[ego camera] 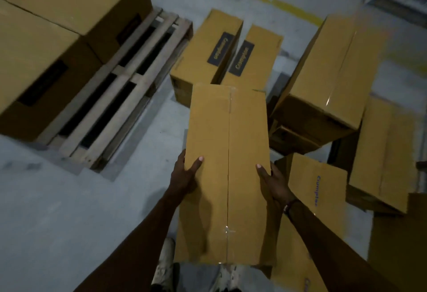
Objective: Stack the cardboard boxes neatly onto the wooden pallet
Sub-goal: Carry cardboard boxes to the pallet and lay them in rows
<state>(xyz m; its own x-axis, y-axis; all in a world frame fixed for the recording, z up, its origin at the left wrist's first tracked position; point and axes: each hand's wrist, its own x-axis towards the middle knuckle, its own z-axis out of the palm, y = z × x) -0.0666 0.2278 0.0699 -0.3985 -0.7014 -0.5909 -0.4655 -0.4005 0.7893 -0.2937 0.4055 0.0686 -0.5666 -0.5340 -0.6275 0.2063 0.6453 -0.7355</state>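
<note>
hands (227, 179) gripping long box (227, 129), pallet (129, 83) left

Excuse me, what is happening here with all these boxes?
A person is carrying a long brown cardboard box, with the left hand and the right hand each taking a grip on one side, thumbs on top. To the left lies a slatted wooden pallet that already bears two large brown cardboard boxes, with bare slats beside them. More brown boxes lie loosely on the grey concrete floor ahead and to the right.

Long taped cardboard box (227, 176) held level; two boxes (57, 25) sit on wooden pallet (120, 88).
</note>
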